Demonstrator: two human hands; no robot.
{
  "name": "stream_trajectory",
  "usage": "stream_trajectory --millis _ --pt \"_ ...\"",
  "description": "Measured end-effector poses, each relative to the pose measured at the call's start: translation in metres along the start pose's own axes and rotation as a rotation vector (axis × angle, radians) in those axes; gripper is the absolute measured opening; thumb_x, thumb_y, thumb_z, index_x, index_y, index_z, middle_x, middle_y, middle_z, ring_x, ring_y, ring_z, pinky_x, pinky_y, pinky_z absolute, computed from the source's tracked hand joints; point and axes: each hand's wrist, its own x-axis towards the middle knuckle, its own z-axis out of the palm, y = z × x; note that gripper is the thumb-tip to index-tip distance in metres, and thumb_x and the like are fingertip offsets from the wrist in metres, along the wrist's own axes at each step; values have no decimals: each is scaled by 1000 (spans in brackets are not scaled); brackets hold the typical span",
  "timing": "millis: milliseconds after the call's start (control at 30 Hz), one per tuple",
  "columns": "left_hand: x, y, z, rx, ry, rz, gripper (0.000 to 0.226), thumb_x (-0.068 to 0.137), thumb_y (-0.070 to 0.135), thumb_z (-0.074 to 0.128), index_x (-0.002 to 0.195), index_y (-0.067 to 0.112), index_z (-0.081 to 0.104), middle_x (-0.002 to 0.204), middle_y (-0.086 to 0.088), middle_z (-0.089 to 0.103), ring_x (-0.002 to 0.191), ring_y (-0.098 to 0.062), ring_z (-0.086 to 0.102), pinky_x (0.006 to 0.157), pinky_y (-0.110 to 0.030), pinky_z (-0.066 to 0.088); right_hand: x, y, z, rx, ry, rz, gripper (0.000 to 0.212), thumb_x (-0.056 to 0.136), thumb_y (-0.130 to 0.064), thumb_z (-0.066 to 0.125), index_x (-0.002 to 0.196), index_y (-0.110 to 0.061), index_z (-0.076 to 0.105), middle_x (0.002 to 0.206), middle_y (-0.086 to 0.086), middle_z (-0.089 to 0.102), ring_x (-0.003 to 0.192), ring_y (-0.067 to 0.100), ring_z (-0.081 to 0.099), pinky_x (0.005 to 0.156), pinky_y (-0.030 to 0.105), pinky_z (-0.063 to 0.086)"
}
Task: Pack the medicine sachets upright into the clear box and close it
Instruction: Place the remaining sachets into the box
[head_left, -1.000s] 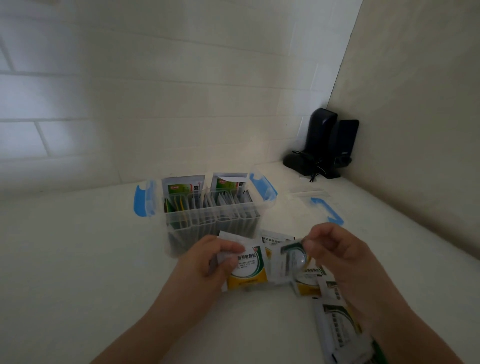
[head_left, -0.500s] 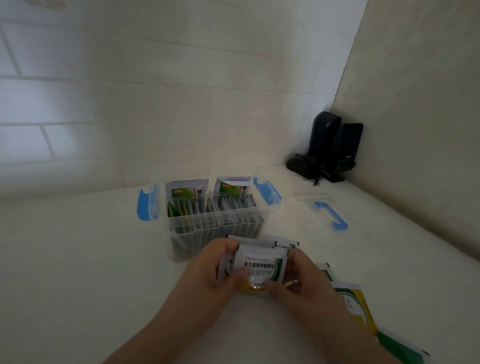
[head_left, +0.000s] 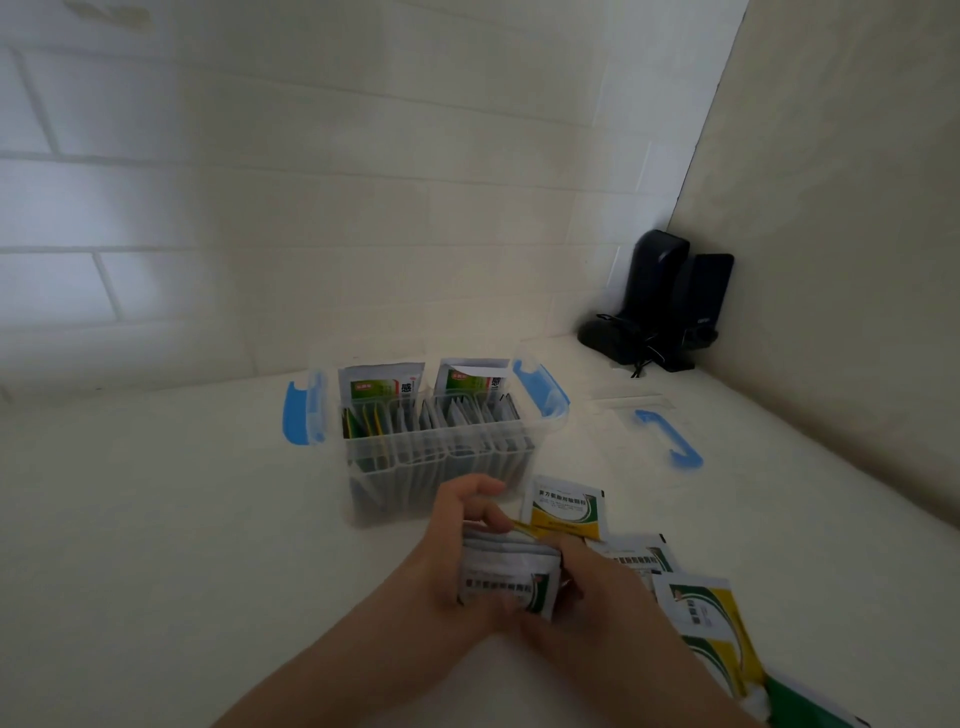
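Observation:
The clear box (head_left: 441, 467) with blue latches stands open on the white surface, with several sachets upright inside and two taller green ones at its back. Just in front of it, my left hand (head_left: 457, 551) and my right hand (head_left: 597, 603) together grip a small stack of white sachets (head_left: 506, 577), held flat between them. Loose sachets with green and yellow print (head_left: 566, 506) lie to the right of my hands. The clear lid with its blue handle (head_left: 667, 436) lies on the surface right of the box.
A black device with a cable (head_left: 660, 306) stands in the far right corner against the walls. More loose sachets (head_left: 711, 629) spread toward the lower right edge. A tiled wall runs behind the box.
My hands have come together on the stack and drawn it a little nearer to me, turning it flatter. One sachet in front of the box now lies uncovered.

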Motion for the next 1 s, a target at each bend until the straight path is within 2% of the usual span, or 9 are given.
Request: stream_trajectory --millis 100,200,267,367,533,633,800,900,1000 --pt "-2 -7 -1 166 25 50 31 80 23 59 100 36 39 102 19 46 94 10 47 76 -6 40 -2 -4 -6 -32 -46 -9 38 77 -31 67 73 -50 34 68 -25 51 68 -12 52 67 -3 37" --pt "-4 -5 -6 329 88 164 13 74 45 49 84 39 44 98 22 47 88 9 44 72 -6 33 -3 -7 -10 -14 24 -83 27 64 -48 65 76 -52 41 73 -30 59 83 -13 51 69 4 39" --pt "-2 3 -9 217 132 169 14 72 47 50 81 36 48 89 18 53 78 4 49 66 -9 35 -3 -12 -18 50 94 -132 26 56 -58 57 80 -49 51 76 -21 63 81 -3 56 67 8 41" --pt "-1 22 -17 -147 242 112 15 66 46 58 76 35 56 74 13 60 67 -3 52 61 -16 42 -1 -23 -35 289 206 -175 37 56 -47 66 91 -45 52 90 -17 64 78 6 62 67 8 47" --pt "5 62 -26 -456 230 178 10 68 29 68 72 25 60 73 4 65 69 -8 60 60 -19 50 12 -51 -32 570 -75 -181 50 62 -55 70 107 -49 50 107 -16 63 100 8 62 83 23 52" --pt "25 80 -36 -583 307 123 10 73 20 68 75 17 59 69 3 67 66 -7 62 58 -17 52 32 -80 -33 634 1 -229 32 80 -48 58 110 -42 50 104 -23 65 98 -6 60 79 11 49" --pt "67 81 -87 -43 358 159 5 86 24 56 88 19 57 81 9 67 71 -3 64 63 -17 54 85 -105 -41 633 78 -140 24 89 -26 49 112 -19 50 87 -7 63 65 -2 59 53 12 47" --pt "82 66 -111 403 225 11 14 88 33 51 97 23 56 98 5 64 89 -11 61 79 -27 53 120 -98 -39 450 72 -65 10 89 -23 50 99 -23 52 90 -1 64 71 6 60 58 20 47" --pt "82 45 -115 857 -7 -39 25 89 25 49 112 18 58 114 -4 59 104 -20 54 87 -30 45 139 -82 -28 314 27 57 8 87 -23 49 90 -20 56 91 5 67 82 17 65 70 31 55"
